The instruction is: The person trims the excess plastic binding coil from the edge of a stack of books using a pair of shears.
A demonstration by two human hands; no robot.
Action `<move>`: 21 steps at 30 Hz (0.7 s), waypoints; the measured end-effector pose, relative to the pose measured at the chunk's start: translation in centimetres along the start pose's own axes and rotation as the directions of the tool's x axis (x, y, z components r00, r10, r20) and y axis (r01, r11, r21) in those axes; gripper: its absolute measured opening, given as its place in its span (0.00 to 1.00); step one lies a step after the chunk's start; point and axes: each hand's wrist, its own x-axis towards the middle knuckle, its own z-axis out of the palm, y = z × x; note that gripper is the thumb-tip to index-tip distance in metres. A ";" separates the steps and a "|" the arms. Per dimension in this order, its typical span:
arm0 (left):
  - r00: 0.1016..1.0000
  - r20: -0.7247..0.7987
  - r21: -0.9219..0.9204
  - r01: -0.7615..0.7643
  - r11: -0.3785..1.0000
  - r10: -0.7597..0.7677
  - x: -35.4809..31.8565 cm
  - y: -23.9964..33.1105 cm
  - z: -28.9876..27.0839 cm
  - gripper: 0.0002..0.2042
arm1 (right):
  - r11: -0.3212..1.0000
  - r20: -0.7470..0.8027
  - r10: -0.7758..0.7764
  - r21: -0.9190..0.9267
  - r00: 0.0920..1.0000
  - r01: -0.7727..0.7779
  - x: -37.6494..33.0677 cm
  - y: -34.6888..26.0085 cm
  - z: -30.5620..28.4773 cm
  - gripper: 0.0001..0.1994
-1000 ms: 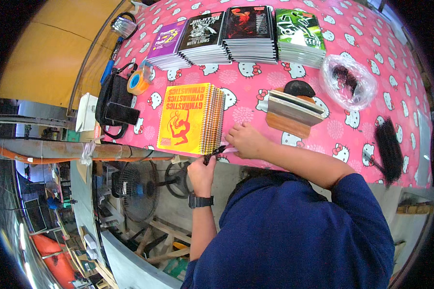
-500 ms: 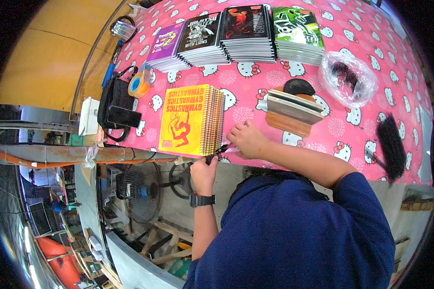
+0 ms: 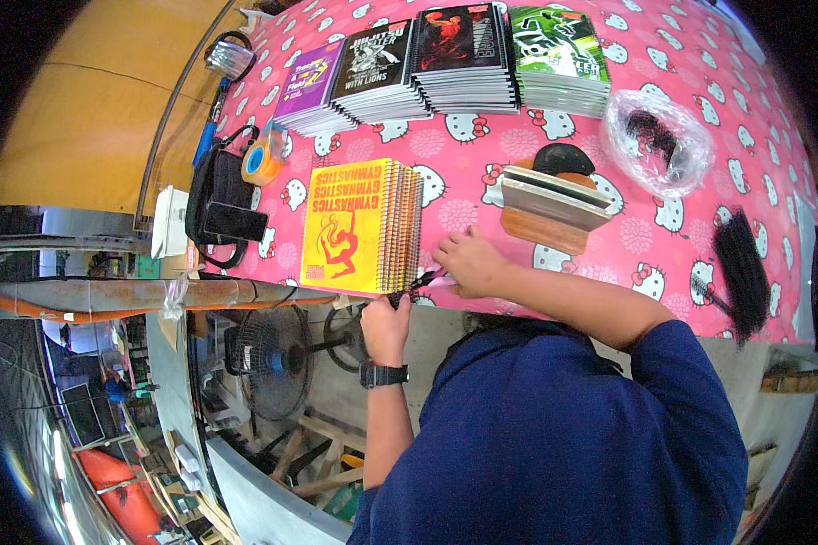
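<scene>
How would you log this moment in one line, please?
left hand: gripping small dark item, kind unclear | right hand: at pale strip | nearby: yellow spiral notebooks | surface: pink tablecloth

A table [image 3: 454, 163] spread with a glossy pink cloth printed with white cat faces and pale flowers fills the upper view. To its left stands a broad, flat yellow-orange panel [image 3: 91, 118]; below that runs a thick grey pole [image 3: 127, 295] with an orange cable along it. A black round-caged fan [image 3: 273, 359] sits beneath the table's edge, near pale wooden beams [image 3: 332, 429] and grey flooring [image 3: 432, 341]. Bright white light strips [image 3: 61, 463] glow at lower left.
</scene>
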 end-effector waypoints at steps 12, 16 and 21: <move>0.997 0.068 0.083 0.029 0.996 -0.035 0.3 0.0 0.5 0.21 | 0.995 -0.069 -0.092 -0.031 0.993 0.090 0.4 0.1 1.2 0.15; 0.996 0.063 0.084 0.063 0.994 -0.069 0.3 0.3 0.7 0.21 | 0.995 -0.093 -0.103 -0.013 0.990 0.103 0.7 0.3 1.5 0.14; 0.995 0.058 0.085 0.072 0.994 -0.077 0.3 0.1 0.7 0.21 | 0.998 0.097 -0.020 0.069 0.995 0.014 0.8 0.1 0.6 0.14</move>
